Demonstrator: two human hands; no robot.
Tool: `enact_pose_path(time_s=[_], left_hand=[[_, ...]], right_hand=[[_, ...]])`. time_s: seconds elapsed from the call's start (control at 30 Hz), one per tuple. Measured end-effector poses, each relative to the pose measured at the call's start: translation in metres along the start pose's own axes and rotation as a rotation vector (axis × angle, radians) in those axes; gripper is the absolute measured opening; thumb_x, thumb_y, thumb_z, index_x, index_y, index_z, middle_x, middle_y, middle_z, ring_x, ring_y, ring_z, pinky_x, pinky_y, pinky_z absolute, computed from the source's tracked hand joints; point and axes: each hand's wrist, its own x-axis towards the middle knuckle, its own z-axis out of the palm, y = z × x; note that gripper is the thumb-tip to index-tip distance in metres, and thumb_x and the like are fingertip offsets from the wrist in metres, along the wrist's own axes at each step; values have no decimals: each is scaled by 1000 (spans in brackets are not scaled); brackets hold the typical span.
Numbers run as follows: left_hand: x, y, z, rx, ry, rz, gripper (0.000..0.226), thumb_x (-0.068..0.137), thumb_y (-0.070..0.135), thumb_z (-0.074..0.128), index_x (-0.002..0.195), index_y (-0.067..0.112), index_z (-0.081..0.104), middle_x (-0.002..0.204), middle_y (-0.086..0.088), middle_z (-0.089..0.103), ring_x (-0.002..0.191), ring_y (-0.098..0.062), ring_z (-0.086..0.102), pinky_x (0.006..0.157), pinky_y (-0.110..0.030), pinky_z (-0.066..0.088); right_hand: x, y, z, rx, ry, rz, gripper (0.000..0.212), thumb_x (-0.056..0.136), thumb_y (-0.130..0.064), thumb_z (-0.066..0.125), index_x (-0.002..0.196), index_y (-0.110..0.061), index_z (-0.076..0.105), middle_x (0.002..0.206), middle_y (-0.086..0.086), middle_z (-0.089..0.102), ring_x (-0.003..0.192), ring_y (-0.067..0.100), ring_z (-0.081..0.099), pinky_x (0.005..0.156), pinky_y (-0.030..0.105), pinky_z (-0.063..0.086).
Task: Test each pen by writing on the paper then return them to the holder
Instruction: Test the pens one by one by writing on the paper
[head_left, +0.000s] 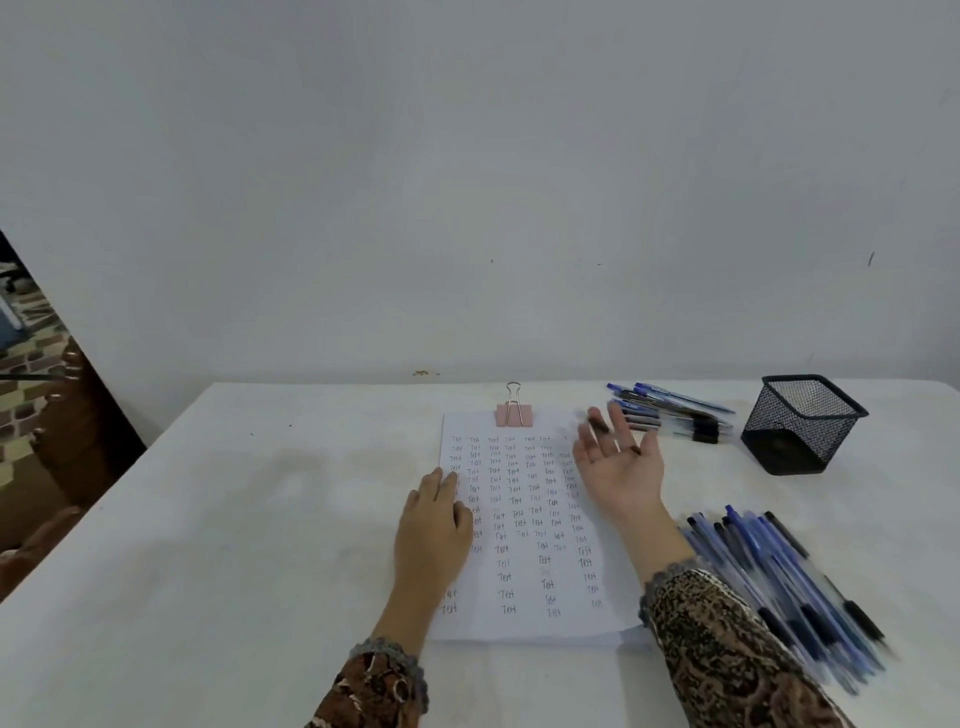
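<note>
A paper (522, 592) filled with "Test" lies at lower centre, the left hand (434, 525) flat on its left edge. The right hand (621, 467) is palm-up, fingers loose and blurred. Pens (779, 582) are heaped lower right, and more pens (670, 410) lie beside the mesh holder (800, 423).

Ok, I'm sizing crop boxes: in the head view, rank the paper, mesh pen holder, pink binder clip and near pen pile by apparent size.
1. paper
2. near pen pile
3. mesh pen holder; the pile is blurred and nearer the camera, so 2 versus 3 is unsure
4. pink binder clip
</note>
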Motion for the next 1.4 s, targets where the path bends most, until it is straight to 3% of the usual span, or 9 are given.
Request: enact_pose_path(time_s=[0.1, 0.2, 0.27, 0.37, 0.5, 0.57, 0.67, 1.23, 1.4], left_hand=[[0, -1, 1, 1, 11, 7, 44, 94, 17, 38, 137, 12, 41, 146, -3, 35, 129, -22, 35, 106, -29, 29], [1, -2, 3, -11, 36, 12, 42, 93, 14, 42, 134, 9, 46, 143, -6, 41, 126, -25, 40, 104, -32, 34], [1, -2, 3, -24, 39, 6, 42, 92, 14, 42, 134, 9, 47, 143, -6, 41, 125, -25, 41, 103, -32, 34], [2, -2, 4, -27, 36, 4, 42, 92, 14, 42, 134, 10, 46, 143, -5, 40, 126, -24, 39, 104, -32, 34], [2, -3, 4, -27, 30, -1, 42, 92, 14, 42, 134, 10, 46, 144, -5, 39, 127, -24, 39, 106, -33, 32], [2, -3, 3, -25, 27, 6, 42, 92, 14, 42, 134, 9, 46, 144, -6, 39, 128, -23, 38, 107, -33, 31], [3, -2, 2, -19, 16, 1, 43, 93, 15, 40, 136, 10, 44, 146, -4, 36, 131, -21, 35, 109, -31, 27], [2, -1, -1, -40, -21, -17, 45, 95, 17, 37, 139, 13, 38, 150, -2, 30, 137, -18, 27, 114, -33, 24], [1, 1, -2, -38, -22, -27, 45, 95, 18, 36, 140, 15, 36, 151, -1, 27, 139, -18, 24, 114, -31, 21]], right_hand=[[8, -1, 1, -137, 55, -9, 66, 93, -60, 24, 88, -8, 65, 69, 8, 71, 56, 16, 66, 59, 23, 56], [16, -6, -1, -168, 86, -71, 22, 93, -19, 55, 73, -11, 56, 76, 5, 62, 54, 10, 67, 52, 17, 55], [27, -8, -7, -322, 108, -139, 30, 87, 5, 58, 67, -16, 50, 66, -1, 58, 47, 5, 60, 49, 12, 50], [35, -9, -10, -536, 59, -243, 32, 82, 15, 58, 71, -13, 48, 55, -3, 63, 55, 10, 62, 57, 16, 54], [40, -6, -9, -884, 16, -373, 34, 82, 13, 58, 70, -15, 42, 52, 2, 53, 40, 7, 51, 45, 20, 42], [39, -4, -8, -1090, 48, -458, 44, 80, 14, 55, 59, -17, 33, 53, 1, 36, 40, 2, 34, 51, 18, 32], [37, -2, -8, -1180, 43, -513, 55, 74, 18, 52, 57, -22, 18, 56, -2, 20, 45, 4, 17, 52, 19, 19], [33, 2, -6, -1246, -11, -496, 54, 74, 19, 52, 58, -22, 19, 57, -1, 21, 43, 4, 20, 47, 12, 22], [33, 0, -7, -1264, 51, -555, 52, 74, 16, 53, 54, -20, 20, 55, -1, 22, 43, 5, 22, 59, 12, 33]])
